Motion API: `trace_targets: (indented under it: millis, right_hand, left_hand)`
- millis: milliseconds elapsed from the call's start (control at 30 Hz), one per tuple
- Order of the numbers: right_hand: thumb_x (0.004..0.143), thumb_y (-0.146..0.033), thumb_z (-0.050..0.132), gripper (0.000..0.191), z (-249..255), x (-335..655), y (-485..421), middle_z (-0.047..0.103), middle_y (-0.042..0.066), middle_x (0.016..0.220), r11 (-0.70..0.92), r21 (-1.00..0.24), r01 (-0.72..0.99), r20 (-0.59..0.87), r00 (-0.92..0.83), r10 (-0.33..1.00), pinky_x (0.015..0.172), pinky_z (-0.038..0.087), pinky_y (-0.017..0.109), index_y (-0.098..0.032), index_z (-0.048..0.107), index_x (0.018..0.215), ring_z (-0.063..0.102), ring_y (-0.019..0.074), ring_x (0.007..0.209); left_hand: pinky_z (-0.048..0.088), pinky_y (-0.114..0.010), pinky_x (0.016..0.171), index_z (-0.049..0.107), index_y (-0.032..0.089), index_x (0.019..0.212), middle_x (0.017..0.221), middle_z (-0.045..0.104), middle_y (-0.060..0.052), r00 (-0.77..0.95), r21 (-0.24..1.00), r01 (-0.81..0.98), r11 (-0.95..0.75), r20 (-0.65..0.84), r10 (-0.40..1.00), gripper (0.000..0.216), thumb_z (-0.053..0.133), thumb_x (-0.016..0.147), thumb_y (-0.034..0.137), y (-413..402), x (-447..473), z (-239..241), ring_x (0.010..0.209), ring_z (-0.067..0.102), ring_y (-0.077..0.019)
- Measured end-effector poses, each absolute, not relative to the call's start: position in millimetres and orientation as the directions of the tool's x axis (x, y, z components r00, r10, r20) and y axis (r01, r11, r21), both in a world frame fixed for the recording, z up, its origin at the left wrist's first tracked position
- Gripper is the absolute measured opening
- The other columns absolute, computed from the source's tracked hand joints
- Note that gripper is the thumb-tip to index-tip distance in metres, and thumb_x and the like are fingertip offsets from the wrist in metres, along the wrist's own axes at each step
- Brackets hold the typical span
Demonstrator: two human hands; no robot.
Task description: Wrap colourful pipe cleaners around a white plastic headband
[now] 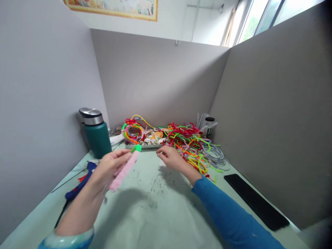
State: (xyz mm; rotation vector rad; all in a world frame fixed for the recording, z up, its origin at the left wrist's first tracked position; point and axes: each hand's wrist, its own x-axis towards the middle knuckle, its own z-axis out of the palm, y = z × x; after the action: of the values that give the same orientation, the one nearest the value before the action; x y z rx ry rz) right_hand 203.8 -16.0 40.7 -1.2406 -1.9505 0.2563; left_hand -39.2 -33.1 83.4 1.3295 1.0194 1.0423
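A pink fuzzy stick (123, 171) with a green tip (136, 148) is held just left of the frame's centre, tilted so that the green end points up and to the right. It is pinched between the thumb and fingers of the left hand (110, 166), which are pressed together around its middle, and it is lifted clear of the pale green table (155, 214).

The right hand (171, 157) is seen a little right of centre, low over the table, its fingers loosely curled and stretched toward the left; nothing can be made out between them, and whether they touch the table cannot be told. Just beyond that hand, a tangle of coloured fuzzy wires (192, 145) is spread toward the right, with a grey bundle (216, 155) at its edge. A shallow tray (145, 146) of small scraps lies behind the hands, a coil of bright wires (132, 131) resting at its left end.

The step in hand appears to be the wrapping or building-up of the stick, with a fresh wire being sought. The next move would seem to call for one strand to be drawn free of the tangle without dragging the others.

A green flask (96, 133) stands at the left, a blue-handled tool (80, 183) lies below it, and a black phone (255, 200) rests at the lower right.
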Motion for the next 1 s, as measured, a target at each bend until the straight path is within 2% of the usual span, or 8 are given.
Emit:
trace_targets:
  millis: [67, 167, 267, 367, 433, 567, 800, 1000]
  right_hand:
    - [0.080, -0.026, 0.051, 0.018, 33, 206, -22, 0.061, 0.002, 0.066, 0.382, -0.717, 0.583, 0.362, -0.158, 0.919, 0.056, 0.042, 0.023, -0.016, 0.063, 0.073, 0.055, 0.0120, 0.059]
    - [0.080, -0.034, 0.050, 0.023, 25, 210, -18, 0.061, 0.001, 0.067, 0.162, -0.935, 0.315, 0.146, -0.072, 0.987, 0.045, 0.040, 0.019, -0.015, 0.062, 0.073, 0.054, 0.0090, 0.051]
    - [0.080, -0.042, 0.049, 0.030, 18, 210, -5, 0.063, 0.004, 0.074, 0.017, -0.995, 0.100, 0.006, -0.114, 0.994, 0.042, 0.042, 0.019, -0.014, 0.061, 0.081, 0.057, 0.0093, 0.051]
    - [0.081, -0.045, 0.047, 0.034, 7, 202, 7, 0.063, 0.003, 0.067, -0.041, -0.996, 0.084, -0.059, -0.221, 0.974, 0.040, 0.042, 0.020, -0.014, 0.060, 0.081, 0.055, 0.0093, 0.044]
    - [0.079, -0.040, 0.052, 0.027, -2, 193, 11, 0.061, 0.001, 0.062, 0.035, -0.988, 0.147, 0.007, -0.188, 0.982, 0.037, 0.039, 0.018, -0.014, 0.058, 0.075, 0.051, 0.0072, 0.040]
    - [0.078, -0.030, 0.054, 0.014, -20, 181, 11, 0.056, -0.003, 0.059, 0.204, -0.964, 0.169, 0.186, -0.114, 0.976, 0.039, 0.036, 0.017, -0.017, 0.059, 0.081, 0.047, 0.0059, 0.041]
    - [0.077, -0.023, 0.053, 0.009, -30, 180, 10, 0.057, -0.002, 0.063, 0.251, -0.940, 0.231, 0.233, -0.106, 0.967, 0.048, 0.038, 0.018, -0.018, 0.060, 0.081, 0.049, 0.0088, 0.053]
    - [0.079, -0.020, 0.051, 0.010, -24, 180, 6, 0.059, -0.001, 0.066, 0.293, -0.912, 0.287, 0.271, -0.114, 0.956, 0.056, 0.040, 0.021, -0.018, 0.061, 0.082, 0.052, 0.0109, 0.060]
  left_hand:
    - [0.016, -0.018, 0.033, 0.060, 0.014, 0.087, 0.051, 0.053, 0.003, 0.386, 0.998, 0.054, 0.034, -0.053, 0.921, 0.033, 0.062, 0.065, 0.038, -30, -16, 71, 0.031, 0.022, -0.0013]
    - [0.018, -0.019, 0.035, 0.060, 0.013, 0.081, 0.062, 0.060, 0.000, 0.411, 0.982, 0.184, -0.033, -0.046, 0.910, 0.028, 0.055, 0.070, 0.039, -21, 13, 52, 0.032, 0.025, -0.0020]
    - [0.031, -0.020, 0.047, 0.063, 0.014, 0.074, 0.063, 0.063, -0.002, 0.368, 0.880, 0.391, -0.269, 0.118, 0.922, 0.022, 0.053, 0.072, 0.034, -6, 29, 35, 0.047, 0.045, -0.0083]
    - [0.034, -0.022, 0.056, 0.065, 0.018, 0.074, 0.065, 0.064, -0.002, 0.367, 0.706, 0.573, -0.416, 0.233, 0.901, 0.022, 0.048, 0.075, 0.030, 10, 34, 20, 0.058, 0.052, -0.0125]
    - [0.033, -0.023, 0.058, 0.066, 0.018, 0.072, 0.064, 0.064, -0.002, 0.370, 0.641, 0.632, -0.437, 0.247, 0.896, 0.023, 0.045, 0.076, 0.028, 17, 33, 12, 0.059, 0.052, -0.0131]
    - [0.035, -0.023, 0.060, 0.066, 0.018, 0.074, 0.069, 0.066, -0.003, 0.331, 0.683, 0.626, -0.375, 0.203, 0.922, 0.023, 0.046, 0.076, 0.028, 22, 29, 3, 0.063, 0.055, -0.0141]
    - [0.036, -0.023, 0.056, 0.065, 0.017, 0.072, 0.065, 0.064, -0.002, 0.282, 0.807, 0.547, -0.221, 0.070, 0.957, 0.024, 0.050, 0.072, 0.034, 31, 23, -10, 0.061, 0.054, -0.0152]
    - [0.027, -0.020, 0.040, 0.062, 0.014, 0.074, 0.047, 0.051, 0.004, 0.342, 0.920, 0.387, -0.060, -0.083, 0.936, 0.028, 0.051, 0.072, 0.039, 31, 22, -12, 0.036, 0.036, -0.0071]
